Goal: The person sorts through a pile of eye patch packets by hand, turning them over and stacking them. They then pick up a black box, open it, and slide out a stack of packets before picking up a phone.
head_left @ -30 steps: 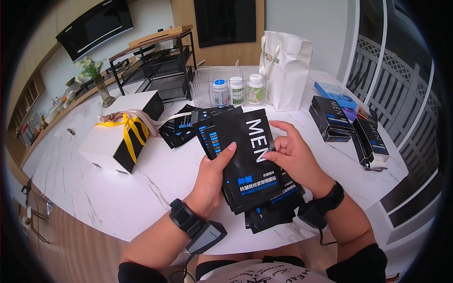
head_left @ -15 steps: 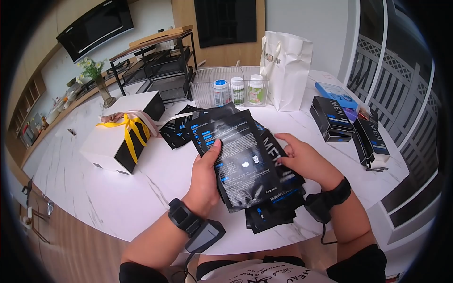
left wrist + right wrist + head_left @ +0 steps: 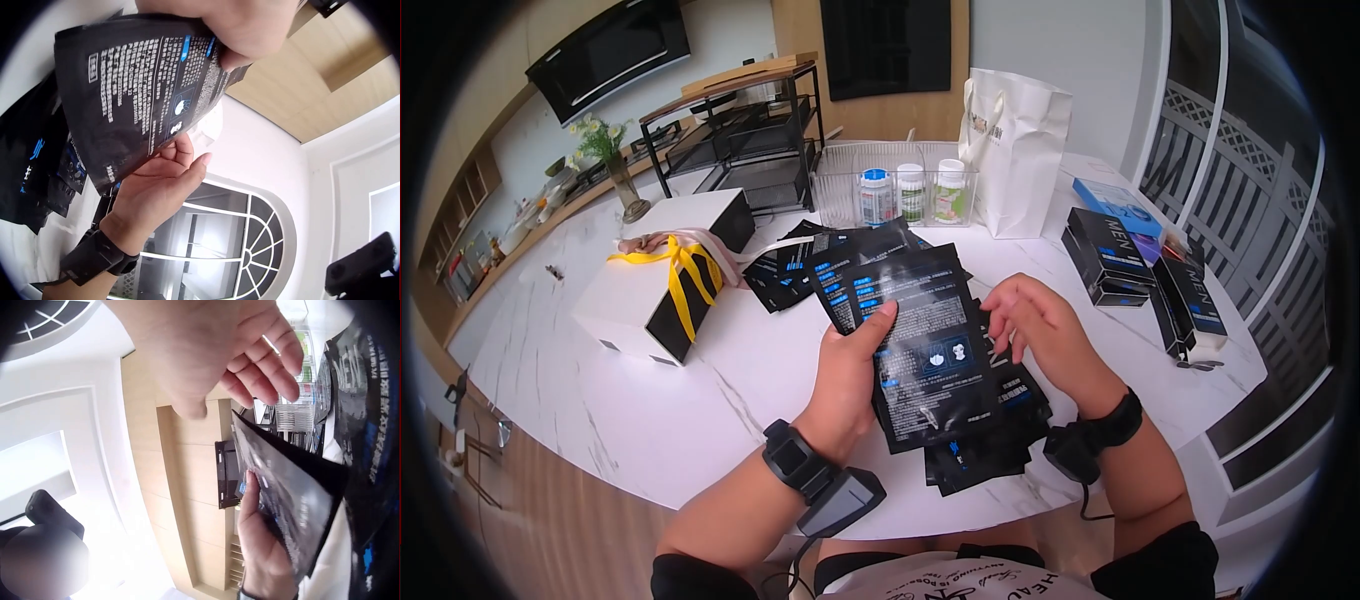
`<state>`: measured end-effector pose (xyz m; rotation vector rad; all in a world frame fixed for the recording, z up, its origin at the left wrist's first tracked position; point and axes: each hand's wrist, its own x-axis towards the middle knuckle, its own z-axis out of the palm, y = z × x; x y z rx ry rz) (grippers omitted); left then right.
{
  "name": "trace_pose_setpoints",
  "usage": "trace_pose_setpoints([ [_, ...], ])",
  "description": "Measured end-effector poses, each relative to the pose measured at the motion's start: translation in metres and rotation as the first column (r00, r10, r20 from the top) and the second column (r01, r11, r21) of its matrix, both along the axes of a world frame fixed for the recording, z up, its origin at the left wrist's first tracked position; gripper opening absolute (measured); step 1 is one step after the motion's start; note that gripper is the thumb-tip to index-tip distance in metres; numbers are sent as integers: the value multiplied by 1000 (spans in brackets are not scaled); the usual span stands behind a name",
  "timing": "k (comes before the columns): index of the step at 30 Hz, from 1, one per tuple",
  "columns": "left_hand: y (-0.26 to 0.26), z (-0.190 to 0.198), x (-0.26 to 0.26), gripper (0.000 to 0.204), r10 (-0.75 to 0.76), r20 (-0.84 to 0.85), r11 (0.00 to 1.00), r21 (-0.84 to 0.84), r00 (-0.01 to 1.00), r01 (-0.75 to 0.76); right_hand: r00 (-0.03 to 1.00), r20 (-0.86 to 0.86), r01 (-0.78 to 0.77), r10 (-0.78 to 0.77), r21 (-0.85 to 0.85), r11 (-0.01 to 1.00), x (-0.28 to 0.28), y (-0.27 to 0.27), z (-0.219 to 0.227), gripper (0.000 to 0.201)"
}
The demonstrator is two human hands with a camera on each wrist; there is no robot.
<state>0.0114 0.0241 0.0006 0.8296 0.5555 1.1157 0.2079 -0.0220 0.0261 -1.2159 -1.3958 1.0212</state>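
Observation:
My left hand point(image 3: 845, 375) grips a black sachet point(image 3: 930, 350) in the head view, thumb across its printed face. Small white text, blue labels and two little pictures face up on it. Just off its right edge, my right hand point(image 3: 1045, 325) has loosely bent fingers with nothing between them. In the right wrist view those fingers point(image 3: 269, 369) hang apart above the held sachet point(image 3: 294, 494). Below the hands lies a pile of similar black sachets point(image 3: 980, 468), partly hidden by the held one. More black sachets point(image 3: 785, 275) are spread behind the left hand.
A white box with yellow ribbon point(image 3: 675, 275) stands at left. Behind are a clear bin point(image 3: 835, 195) with three bottles, a white paper bag point(image 3: 1025, 160) and a black rack point(image 3: 735, 140). Black MEN boxes point(image 3: 1105, 255) and a blue box point(image 3: 1115, 205) sit at right.
A sachet with its MEN side up, pinched by the right hand, went down onto the pile. The right hand has let go and risen slightly; a text side now faces up in the left hand.

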Motion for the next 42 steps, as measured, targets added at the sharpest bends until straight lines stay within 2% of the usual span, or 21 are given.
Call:
trace_pose_setpoints([
  [1, 0, 0, 0, 20, 9, -5, 1000, 17, 1000, -9, 1000, 0, 0, 0, -1, 1000, -2, 1, -2, 17],
  [3, 1, -2, 1, 20, -2, -31, 1000, 13, 1000, 2, 978, 201, -67, 50, 82, 994, -5, 3, -10, 16],
  [4, 1, -2, 1, 21, -12, -57, 1000, 11, 998, 13, 979, 199, -65, 48, 82, 994, -6, 4, -10, 16],
  [6, 0, -2, 3, 21, -19, -40, 1000, 20, 999, 19, 986, 151, -63, 75, -82, 995, -5, 6, -10, 19],
  [9, -1, -2, 3, 24, -34, -30, 998, 51, 999, 35, 996, 53, -62, 67, -93, 994, -2, 9, -12, 18],
  [11, -2, 0, 2, 26, -71, 39, 997, 10, 997, 70, 997, 45, -64, 69, -100, 993, 2, 9, -11, 17],
  [16, -1, -2, 2, 27, -77, 64, 997, -12, 995, 78, 997, 11, -81, 82, -93, 992, 4, 8, -6, 15],
  [18, 2, -6, 2, 26, -27, 64, 999, -26, 998, 29, 990, -140, 27, -20, 46, 999, 4, 9, -7, 15],
  [19, 2, -5, 2, 26, -27, 65, 999, -27, 998, 29, 990, -140, 27, -20, 46, 999, 4, 10, -6, 15],
  [21, 2, -3, 0, 24, 31, 43, 995, -96, 999, -26, 966, -237, 178, -99, 339, 924, 3, 12, -4, 13],
  [22, 2, -2, 0, 24, 38, 33, 993, -109, 999, -34, 943, -333, 181, -28, 438, 880, 2, 11, -8, 9],
  [23, 3, -4, 0, 24, 39, 34, 993, -110, 999, -35, 963, -229, 24, 145, 606, 795, 15, 17, -10, 13],
  [26, 7, -8, -2, 25, 21, 50, 993, -118, 999, -15, 998, 39, -69, 58, 705, 706, 7, 15, -10, 13],
  [27, 7, -7, -1, 25, 22, 52, 994, -107, 998, -16, 971, 225, -111, -77, 715, 691, 9, 14, -10, 13],
  [32, 0, 1, 0, 24, -6, 50, 996, -90, 999, 10, 907, 393, -158, -153, 652, 742, 2, 9, -9, 12],
  [36, 2, -3, 1, 21, 1, 11, 999, -32, 1000, -1, 881, 458, -210, -120, 605, 768, 0, 5, -3, 17],
  [38, 1, -1, 1, 21, 27, 18, 998, -52, 999, -26, 849, 470, -200, -243, 710, 675, -6, 6, -2, 27],
  [39, 1, -1, 2, 21, 53, 25, 996, -71, 998, -51, 849, 470, -199, -243, 710, 676, -6, 8, -5, 27],
  [40, 2, -1, 1, 21, 63, 41, 996, -66, 997, -60, 952, 249, -37, -177, 669, 742, -5, 12, -12, 29],
  [41, 3, -1, 1, 21, 63, 41, 996, -66, 997, -60, 991, 3, 106, -132, 580, 807, -4, 16, -17, 33],
  [42, 4, -1, 0, 22, 54, 40, 998, -44, 998, -52, 994, -95, 97, -58, 489, 867, 4, 17, -18, 33],
])
